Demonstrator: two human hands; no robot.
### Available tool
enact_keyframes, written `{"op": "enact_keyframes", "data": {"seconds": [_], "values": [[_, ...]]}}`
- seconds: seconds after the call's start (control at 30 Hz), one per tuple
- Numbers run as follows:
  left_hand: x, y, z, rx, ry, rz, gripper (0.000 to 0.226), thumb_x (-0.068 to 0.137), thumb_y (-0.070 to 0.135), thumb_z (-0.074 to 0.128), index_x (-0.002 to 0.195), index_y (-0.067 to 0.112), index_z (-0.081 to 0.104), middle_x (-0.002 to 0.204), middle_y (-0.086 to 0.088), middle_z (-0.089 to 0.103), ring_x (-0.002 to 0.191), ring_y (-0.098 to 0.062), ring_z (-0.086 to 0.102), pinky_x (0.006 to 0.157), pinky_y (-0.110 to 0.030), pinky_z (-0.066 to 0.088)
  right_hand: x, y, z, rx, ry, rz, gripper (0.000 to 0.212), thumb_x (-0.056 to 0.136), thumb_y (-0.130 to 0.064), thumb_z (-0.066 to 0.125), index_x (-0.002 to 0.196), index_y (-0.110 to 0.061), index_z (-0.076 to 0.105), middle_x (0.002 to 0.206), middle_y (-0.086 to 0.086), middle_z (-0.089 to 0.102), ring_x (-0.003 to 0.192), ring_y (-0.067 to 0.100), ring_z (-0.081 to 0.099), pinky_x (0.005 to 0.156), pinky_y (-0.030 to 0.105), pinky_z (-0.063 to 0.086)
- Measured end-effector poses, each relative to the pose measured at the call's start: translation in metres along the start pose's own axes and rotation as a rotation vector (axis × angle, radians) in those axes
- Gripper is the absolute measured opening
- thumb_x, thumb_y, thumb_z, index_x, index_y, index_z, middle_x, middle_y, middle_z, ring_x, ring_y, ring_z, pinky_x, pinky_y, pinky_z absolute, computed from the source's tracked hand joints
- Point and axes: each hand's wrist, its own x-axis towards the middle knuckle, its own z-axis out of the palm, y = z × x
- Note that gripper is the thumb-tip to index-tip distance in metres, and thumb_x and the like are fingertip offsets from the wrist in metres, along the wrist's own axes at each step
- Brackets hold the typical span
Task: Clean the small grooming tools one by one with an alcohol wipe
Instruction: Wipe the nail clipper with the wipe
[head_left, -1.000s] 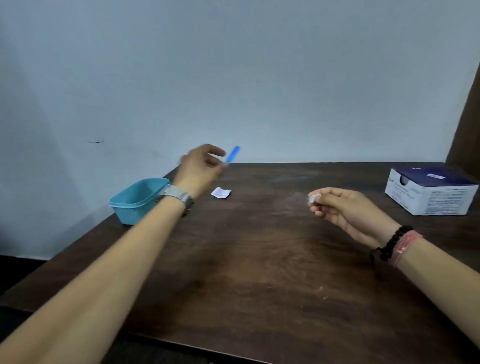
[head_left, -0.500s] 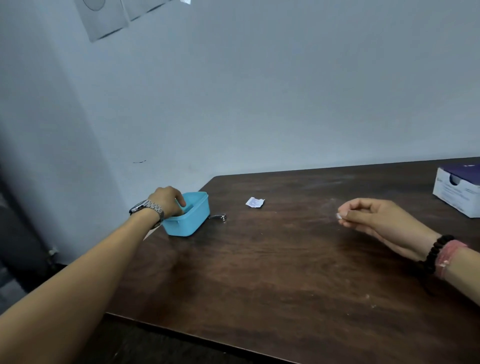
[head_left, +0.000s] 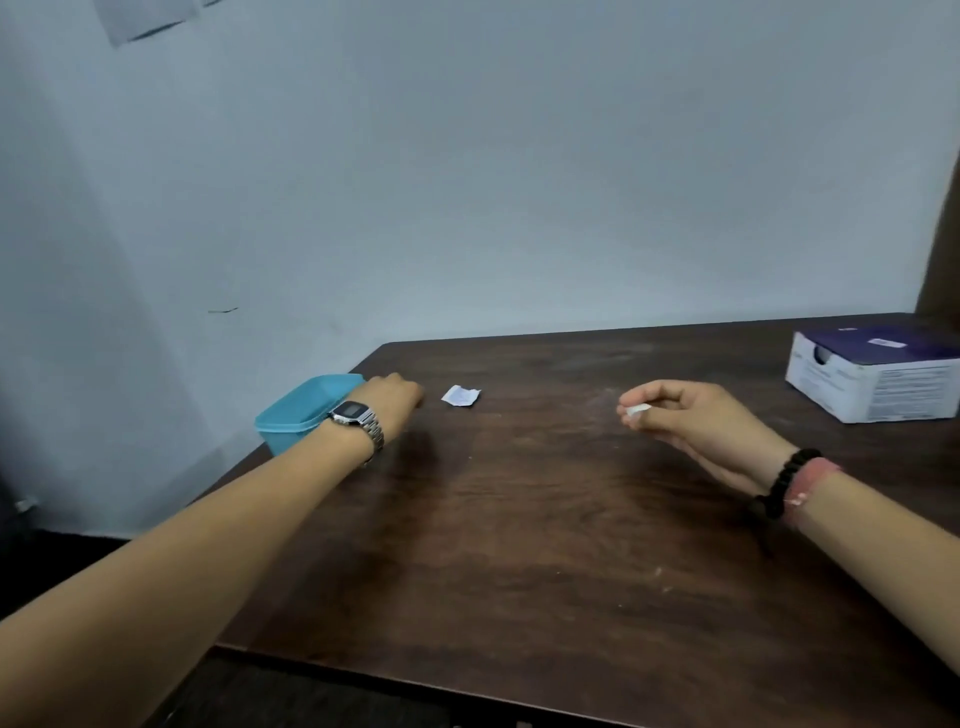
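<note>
Seemingly midway, the right hand (head_left: 696, 421) pinches the wipe (head_left: 637, 410) above the table (head_left: 519, 519), while the left hand (head_left: 392, 397), its grip hidden, rests beside the blue tub (head_left: 296, 410), no tool visible.

Item count: one teal container (head_left: 301, 410), directly beside the left hand (head_left: 392, 400). One torn white wrapper (head_left: 460, 396), just right of that hand. One white wipe (head_left: 637, 410), pinched in the right hand (head_left: 691, 421). One purple-and-white box (head_left: 878, 379), far right of the right hand. Two hands in total.
</note>
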Motion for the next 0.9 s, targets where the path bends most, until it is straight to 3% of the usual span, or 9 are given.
{"op": "enact_keyframes", "data": {"seconds": [0.17,0.3,0.43,0.57,0.63,0.7,0.77,0.9], "values": [[0.004,0.006,0.013,0.087,-0.036,-0.032,0.032,0.097,0.006,0.037,0.12,0.016,0.057,0.123,-0.015,0.056,0.11,-0.034,0.058,0.089,-0.036,0.048,0.003,0.002,-0.001,-0.027,-0.01,-0.028,0.017,0.085,0.008,0.066,0.091,-0.007,0.07,0.1,0.015,0.072,0.09,0.015,0.067,0.092,0.022,0.053],[0.009,0.008,0.011,0.037,-0.036,-0.036,0.032,0.095,0.006,0.039,0.118,0.016,0.059,0.121,-0.014,0.058,0.109,-0.034,0.059,0.087,-0.037,0.049,0.005,0.004,-0.002,0.039,-0.019,-0.035,0.009,0.09,0.004,0.062,0.092,0.001,0.07,0.09,0.006,0.073,0.079,0.01,0.068,0.078,0.016,0.056],[0.013,0.03,0.001,-0.101,0.044,0.018,0.028,0.093,0.011,0.047,0.115,0.017,0.062,0.12,-0.008,0.061,0.113,-0.029,0.056,0.089,-0.037,0.044,0.005,0.003,-0.004,0.009,-0.028,-0.059,0.011,0.092,0.0,0.061,0.091,-0.006,0.071,0.088,0.009,0.072,0.072,0.01,0.064,0.066,0.017,0.054],[0.011,0.072,-0.028,-0.506,0.265,0.142,0.022,0.092,0.012,0.054,0.109,0.016,0.067,0.105,-0.006,0.068,0.103,-0.021,0.061,0.086,-0.032,0.045,0.006,0.005,-0.006,-0.005,-0.012,-0.075,0.012,0.091,0.002,0.062,0.09,-0.008,0.069,0.094,0.017,0.068,0.076,0.015,0.061,0.066,0.016,0.053],[0.009,0.091,-0.042,-0.767,0.274,0.198,0.019,0.093,0.011,0.055,0.105,0.019,0.067,0.085,0.0,0.072,0.082,-0.002,0.063,0.079,-0.017,0.046,0.007,0.005,-0.007,-0.018,-0.015,-0.068,0.013,0.089,0.002,0.064,0.09,-0.009,0.07,0.096,0.019,0.068,0.085,0.019,0.061,0.071,0.018,0.055],[0.01,0.109,-0.051,-0.928,0.258,0.236,0.017,0.095,0.014,0.056,0.106,0.023,0.066,0.078,0.01,0.069,0.073,0.011,0.058,0.069,-0.003,0.039,0.007,0.005,-0.007,-0.028,-0.027,-0.064,0.013,0.088,0.002,0.066,0.092,-0.01,0.07,0.092,0.016,0.068,0.081,0.016,0.061,0.069,0.018,0.054],[0.013,0.125,-0.052,-1.11,0.212,0.256,0.017,0.095,0.016,0.056,0.108,0.022,0.066,0.08,0.015,0.065,0.073,0.008,0.058,0.075,-0.009,0.043,0.007,0.004,-0.007,-0.064,-0.03,-0.066,0.015,0.09,0.002,0.063,0.093,-0.011,0.07,0.082,0.008,0.067,0.069,0.01,0.058,0.061,0.017,0.051],[0.009,0.153,-0.038,-1.607,0.048,0.234,0.016,0.096,0.009,0.055,0.104,0.016,0.068,0.08,0.001,0.058,0.069,-0.01,0.05,0.073,-0.029,0.045,0.006,0.002,-0.004,-0.186,0.022,-0.035,0.032,0.093,0.005,0.046,0.092,-0.011,0.074,0.072,0.001,0.058,0.058,0.007,0.049,0.053,0.017,0.044]]}}
